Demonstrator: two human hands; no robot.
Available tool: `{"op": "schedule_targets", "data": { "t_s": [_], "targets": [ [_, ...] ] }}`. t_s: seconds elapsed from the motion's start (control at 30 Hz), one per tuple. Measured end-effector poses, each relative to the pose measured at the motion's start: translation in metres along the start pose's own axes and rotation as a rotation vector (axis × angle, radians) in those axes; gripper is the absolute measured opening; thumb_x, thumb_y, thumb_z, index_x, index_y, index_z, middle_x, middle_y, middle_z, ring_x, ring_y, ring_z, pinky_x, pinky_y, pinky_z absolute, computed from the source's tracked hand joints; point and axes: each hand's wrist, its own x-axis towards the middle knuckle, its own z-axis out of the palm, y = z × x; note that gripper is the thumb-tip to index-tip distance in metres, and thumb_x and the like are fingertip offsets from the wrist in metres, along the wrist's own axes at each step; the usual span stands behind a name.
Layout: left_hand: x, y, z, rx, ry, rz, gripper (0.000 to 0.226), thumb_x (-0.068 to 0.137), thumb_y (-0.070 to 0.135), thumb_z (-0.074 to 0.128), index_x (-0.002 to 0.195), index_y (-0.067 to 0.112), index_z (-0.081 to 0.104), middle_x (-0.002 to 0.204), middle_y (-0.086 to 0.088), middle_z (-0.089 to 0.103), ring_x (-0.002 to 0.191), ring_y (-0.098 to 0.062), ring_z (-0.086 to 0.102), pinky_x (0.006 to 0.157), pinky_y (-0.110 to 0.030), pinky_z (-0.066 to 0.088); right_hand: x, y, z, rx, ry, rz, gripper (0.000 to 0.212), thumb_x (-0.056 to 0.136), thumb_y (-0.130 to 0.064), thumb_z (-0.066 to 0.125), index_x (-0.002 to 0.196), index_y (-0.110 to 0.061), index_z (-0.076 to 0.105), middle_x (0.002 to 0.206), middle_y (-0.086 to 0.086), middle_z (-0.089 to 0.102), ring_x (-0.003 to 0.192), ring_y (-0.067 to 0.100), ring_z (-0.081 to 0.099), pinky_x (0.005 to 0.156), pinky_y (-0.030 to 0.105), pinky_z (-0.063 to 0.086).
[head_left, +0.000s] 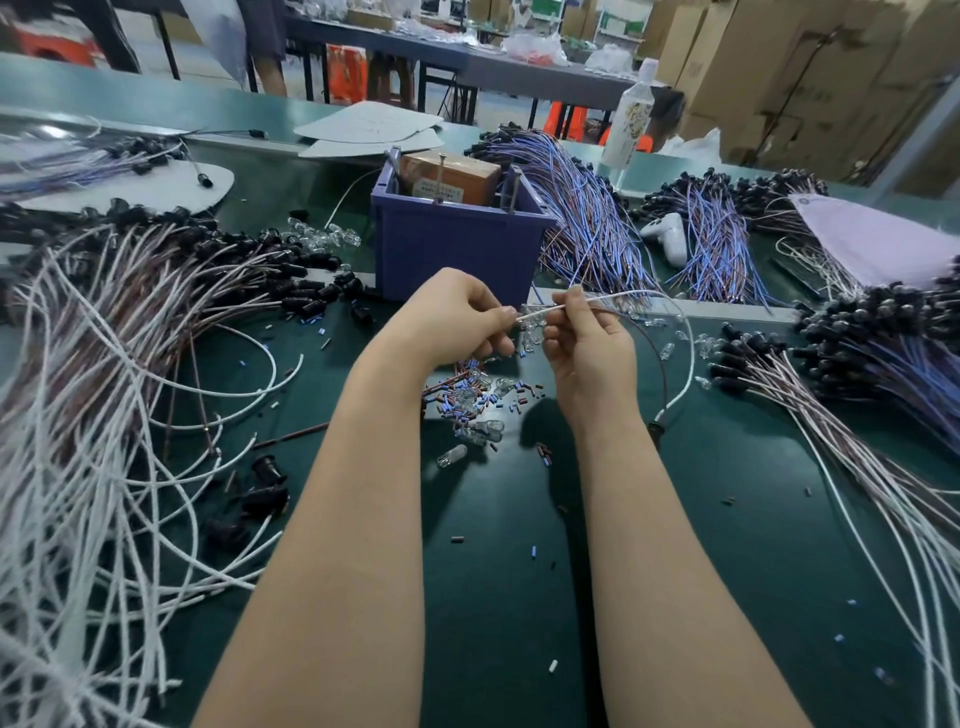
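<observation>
Purple crate (457, 249) is matt ribbed plastic; before it, glossy glass bulbs (485, 430) lie on smooth green table (519, 597).

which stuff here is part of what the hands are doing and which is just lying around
in the job: left hand, right hand, white wire, glass bulbs
lying about: purple bin, white bottle, blue wire bundle

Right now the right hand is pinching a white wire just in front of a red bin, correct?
Not quite: the bin is purple, not red, as the head view shows. The right hand does pinch the white wire just in front of it.
</observation>
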Motion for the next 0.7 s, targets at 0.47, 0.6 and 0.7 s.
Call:
{"op": "schedule_targets", "data": {
  "t_s": [0.47,0.6,0.7],
  "targets": [
    [-0.003,-0.009,-0.024,0.048,0.165,-0.181,0.018,0.092,0.002,0.052,0.086,0.005,0.068,0.08,-0.01,0.069,0.077,-0.021,0.068,0.075,-0.03,0.056,0.006,-0.009,-0.013,0.213,0.213,0.02,0.024,0.096,-0.014,0.054,0.074,-0.007,0.058,0.049,-0.003,0.061,0.043,0.004,0.055,0.046,0.013,0.047],
    [-0.005,-0.001,-0.015,0.323,0.05,-0.117,0.031,0.091,0.017,0.057,0.122,0.017,0.062,0.119,-0.006,0.063,0.11,-0.024,0.058,0.089,-0.028,0.043,0.005,-0.004,-0.004,0.241,0.155,0.084,0.021,0.095,-0.014,0.055,0.078,-0.005,0.062,0.054,0.0,0.064,0.047,0.005,0.059,0.047,0.013,0.049],
    [-0.005,0.005,-0.004,0.154,-0.059,-0.009,0.033,0.096,0.031,0.053,0.125,0.017,0.06,0.116,-0.002,0.063,0.102,-0.013,0.056,0.086,-0.023,0.038,0.005,-0.005,0.001,0.349,0.119,0.156,0.021,0.095,-0.012,0.055,0.076,-0.004,0.061,0.053,0.001,0.064,0.045,0.005,0.059,0.045,0.013,0.049]
  ]
}}
